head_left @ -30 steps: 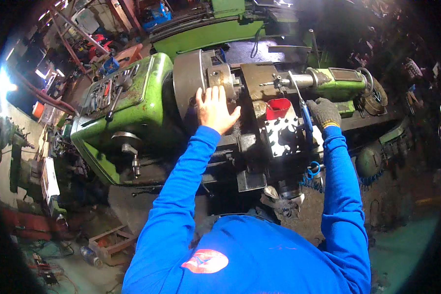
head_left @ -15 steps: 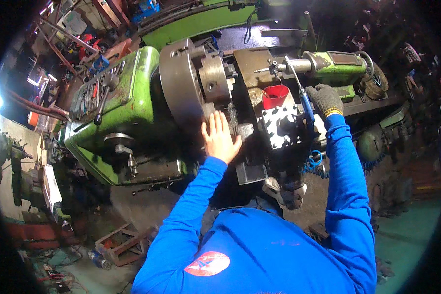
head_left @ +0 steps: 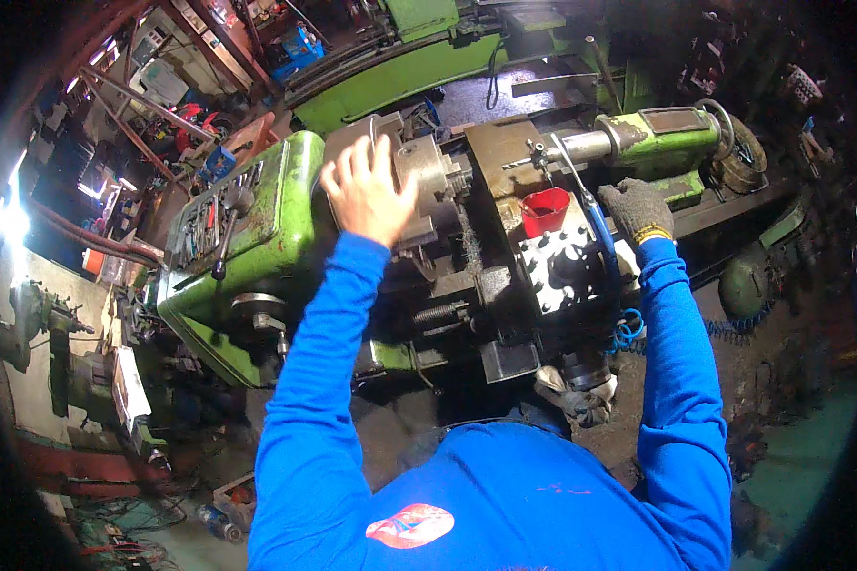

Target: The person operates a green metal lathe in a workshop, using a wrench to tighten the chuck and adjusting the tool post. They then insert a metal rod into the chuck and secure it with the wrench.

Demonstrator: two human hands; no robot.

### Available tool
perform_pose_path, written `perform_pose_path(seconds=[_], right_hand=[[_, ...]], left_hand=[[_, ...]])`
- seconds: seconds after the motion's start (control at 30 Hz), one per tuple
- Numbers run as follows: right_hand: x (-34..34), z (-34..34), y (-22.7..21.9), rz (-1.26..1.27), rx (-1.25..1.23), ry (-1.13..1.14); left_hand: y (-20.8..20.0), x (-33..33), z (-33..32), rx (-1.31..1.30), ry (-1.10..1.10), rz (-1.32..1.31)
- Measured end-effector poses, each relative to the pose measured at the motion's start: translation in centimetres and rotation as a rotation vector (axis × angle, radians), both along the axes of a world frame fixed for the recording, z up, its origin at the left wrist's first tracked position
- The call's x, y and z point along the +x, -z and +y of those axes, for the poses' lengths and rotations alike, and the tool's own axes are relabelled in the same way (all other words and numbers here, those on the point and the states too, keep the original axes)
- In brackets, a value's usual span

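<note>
My bare left hand (head_left: 367, 195) lies with spread fingers against the big round metal chuck (head_left: 419, 167) of a green lathe (head_left: 290, 190). Closed beside the lathe's tool post (head_left: 557, 271), my gloved right hand (head_left: 641, 209) grips a blue air blow gun (head_left: 595, 221). Its long thin nozzle points away from me, and the glove hides part of its handle. A red cup (head_left: 545, 211) stands just left of the gun, at the tool post's far edge. Metal shavings (head_left: 470, 243) hang below the chuck jaws.
The tailstock (head_left: 662, 138) with a drill bit (head_left: 518, 164) near it is at the far right. Wrenches (head_left: 205, 228) lie on the headstock, where a lever (head_left: 226, 243) sticks out. A coiled blue hose (head_left: 628, 331) hangs below the tool post.
My left hand has moved up and left, from the near lower side of the chuck onto its upper face. The chuck looks turned. My right hand keeps its hold on the gun.
</note>
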State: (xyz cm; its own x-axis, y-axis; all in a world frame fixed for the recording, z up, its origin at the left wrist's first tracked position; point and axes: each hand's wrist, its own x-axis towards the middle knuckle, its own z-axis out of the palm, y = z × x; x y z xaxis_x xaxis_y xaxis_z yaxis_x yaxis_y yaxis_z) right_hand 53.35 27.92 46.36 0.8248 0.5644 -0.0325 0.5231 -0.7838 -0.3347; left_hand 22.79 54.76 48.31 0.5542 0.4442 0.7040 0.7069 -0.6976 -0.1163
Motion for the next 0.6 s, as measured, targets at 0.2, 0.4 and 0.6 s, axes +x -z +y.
perform_pose_path(seconds=[0.2,0.4,0.6], right_hand=[[-0.2,0.3,-0.6,0.005,-0.026,-0.026],[0.3,-0.1,1.5,-0.061,0.096,-0.027],[1.0,-0.3,1.5,-0.022,0.097,-0.134]], left_hand=[[-5.0,4.0,6.1,-0.187,-0.258,0.291],[-4.3,3.2,5.9,-0.235,-0.281,0.544],[-3.4,1.6,2.0,-0.110,-0.241,0.577]])
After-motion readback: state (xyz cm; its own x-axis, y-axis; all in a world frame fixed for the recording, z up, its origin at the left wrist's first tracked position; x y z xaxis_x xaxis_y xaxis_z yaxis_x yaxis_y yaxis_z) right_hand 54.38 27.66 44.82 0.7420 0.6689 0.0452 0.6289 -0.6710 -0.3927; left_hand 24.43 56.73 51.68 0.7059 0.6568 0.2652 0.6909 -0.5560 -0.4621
